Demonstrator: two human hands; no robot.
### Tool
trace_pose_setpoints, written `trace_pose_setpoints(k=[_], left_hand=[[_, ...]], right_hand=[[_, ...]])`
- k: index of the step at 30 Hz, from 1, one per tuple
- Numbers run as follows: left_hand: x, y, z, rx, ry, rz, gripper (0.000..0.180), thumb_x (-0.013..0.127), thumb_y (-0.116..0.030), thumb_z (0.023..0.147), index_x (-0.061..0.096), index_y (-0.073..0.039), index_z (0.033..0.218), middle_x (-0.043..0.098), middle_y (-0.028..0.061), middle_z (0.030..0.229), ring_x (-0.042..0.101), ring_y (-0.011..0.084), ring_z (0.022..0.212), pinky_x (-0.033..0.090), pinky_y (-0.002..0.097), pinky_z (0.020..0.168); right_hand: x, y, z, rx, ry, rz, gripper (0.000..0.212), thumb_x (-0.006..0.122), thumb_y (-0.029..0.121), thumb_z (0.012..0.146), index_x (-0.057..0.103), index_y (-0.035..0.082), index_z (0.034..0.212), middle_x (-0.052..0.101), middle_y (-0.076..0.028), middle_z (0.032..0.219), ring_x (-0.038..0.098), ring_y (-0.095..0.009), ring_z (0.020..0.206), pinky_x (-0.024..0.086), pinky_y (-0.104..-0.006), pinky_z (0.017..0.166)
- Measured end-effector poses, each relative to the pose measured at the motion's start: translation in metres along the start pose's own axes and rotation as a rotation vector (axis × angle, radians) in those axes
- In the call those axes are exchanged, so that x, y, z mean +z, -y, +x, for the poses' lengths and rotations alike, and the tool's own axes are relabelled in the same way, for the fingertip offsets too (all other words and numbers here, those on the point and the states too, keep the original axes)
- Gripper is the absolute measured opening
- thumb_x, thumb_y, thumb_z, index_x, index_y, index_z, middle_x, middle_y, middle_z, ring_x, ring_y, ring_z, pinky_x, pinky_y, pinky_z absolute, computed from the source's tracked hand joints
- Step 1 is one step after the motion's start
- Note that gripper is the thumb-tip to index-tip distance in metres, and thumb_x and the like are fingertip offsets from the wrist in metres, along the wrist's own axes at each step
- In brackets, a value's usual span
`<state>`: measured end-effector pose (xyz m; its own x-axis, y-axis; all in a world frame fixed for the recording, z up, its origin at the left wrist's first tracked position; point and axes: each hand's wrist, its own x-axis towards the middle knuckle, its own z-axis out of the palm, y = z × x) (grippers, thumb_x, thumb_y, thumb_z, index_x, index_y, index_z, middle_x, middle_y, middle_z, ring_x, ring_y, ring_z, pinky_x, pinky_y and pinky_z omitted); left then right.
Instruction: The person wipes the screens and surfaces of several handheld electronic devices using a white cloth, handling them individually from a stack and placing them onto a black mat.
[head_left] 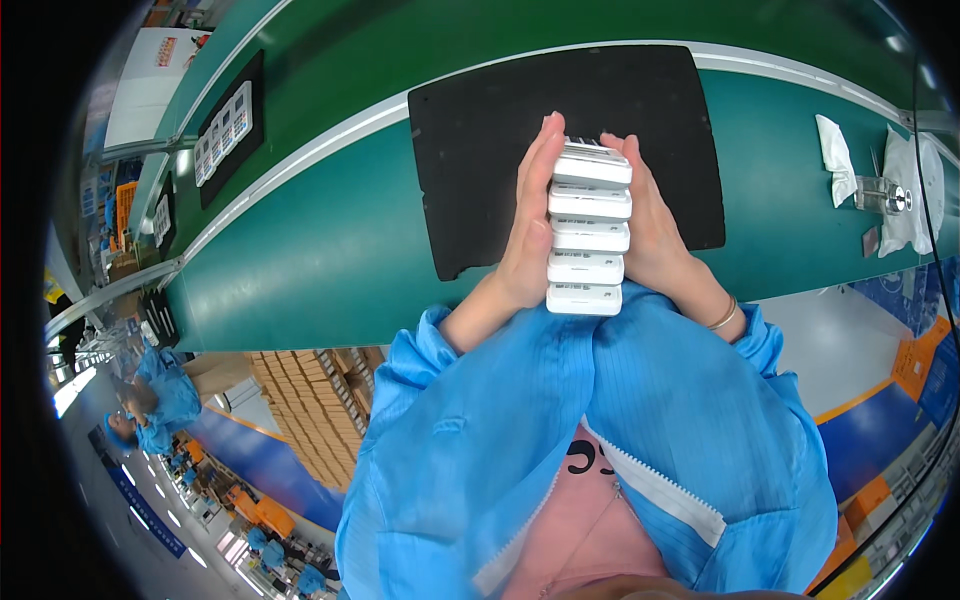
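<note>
A row of several small white rectangular devices [588,236] with rounded corners is squeezed between my two palms. Small dark print shows on their upper faces, and the row runs from near my chest out over the black mat [470,150]. My left hand [528,225] presses flat along the row's left side, its fingers pointing away from me. Along the right side lies my right hand [655,225], a thin bracelet on its wrist. The far end of the row is partly hidden between my fingertips.
The mat lies on a green workbench [320,270]. White device pieces sit on a dark tray [223,135] on the far-left shelf. At the right are a white cloth [836,160], a glass bottle [880,196] and a plastic bag [912,190]. Stacked cardboard boxes [305,405] stand lower left; a person [160,395] is beyond.
</note>
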<state>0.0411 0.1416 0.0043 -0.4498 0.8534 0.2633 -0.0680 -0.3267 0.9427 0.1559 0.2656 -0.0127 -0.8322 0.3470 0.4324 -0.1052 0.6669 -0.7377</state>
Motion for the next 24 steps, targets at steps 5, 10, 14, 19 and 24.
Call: trace_pose_setpoints(k=[5,10,14,19,24], left_hand=[[-0.012,-0.011,0.002,-0.026,-0.163,-0.130,0.078,0.037,-0.056,0.100,0.022,-0.001,0.153,0.028,0.0206,0.155,0.029,0.0275,0.143,0.023,0.0403,0.117],[-0.064,-0.016,0.001,-0.057,-0.141,0.833,0.043,0.043,-0.013,0.098,0.051,-0.003,0.140,0.040,0.0144,0.150,0.027,0.0327,0.145,0.022,0.0412,0.117],[-0.084,-0.021,0.001,-0.154,-0.342,0.497,0.044,0.038,-0.017,0.102,0.046,-0.002,0.143,0.038,0.0164,0.152,0.027,0.0295,0.146,0.019,0.0391,0.120],[-0.057,-0.015,0.011,-0.250,-0.370,0.075,0.083,0.009,-0.064,0.100,0.020,-0.003,0.154,0.025,0.0170,0.159,0.023,0.0255,0.147,0.018,0.0365,0.120],[-0.033,-0.012,0.027,-0.318,-0.358,0.098,0.087,0.007,-0.067,0.098,0.020,-0.002,0.154,0.024,0.0152,0.160,0.031,0.0255,0.144,0.026,0.0327,0.116]], right_hand=[[-0.033,0.029,0.023,-0.071,0.035,-0.241,0.096,0.082,0.025,0.063,0.039,0.002,0.145,0.048,-0.020,0.132,0.048,-0.034,0.124,0.029,-0.0559,0.112],[-0.033,0.035,0.039,-0.046,0.256,-0.462,0.097,0.082,0.025,0.061,0.039,0.004,0.146,0.047,-0.019,0.129,0.045,-0.034,0.127,0.031,-0.0514,0.112],[-0.016,0.028,0.038,-0.059,0.288,-0.399,0.101,0.085,0.028,0.060,0.038,0.004,0.146,0.042,-0.021,0.140,0.041,-0.035,0.131,0.033,-0.0481,0.111],[-0.032,0.010,0.031,0.041,0.252,-0.030,0.111,0.088,0.031,0.060,0.029,0.003,0.150,0.032,-0.025,0.149,0.035,-0.040,0.138,0.029,-0.0496,0.115],[-0.028,-0.006,0.018,0.037,0.267,-0.078,0.117,0.090,0.029,0.060,0.022,0.003,0.152,0.035,-0.026,0.146,0.035,-0.043,0.137,0.028,-0.0535,0.115]])
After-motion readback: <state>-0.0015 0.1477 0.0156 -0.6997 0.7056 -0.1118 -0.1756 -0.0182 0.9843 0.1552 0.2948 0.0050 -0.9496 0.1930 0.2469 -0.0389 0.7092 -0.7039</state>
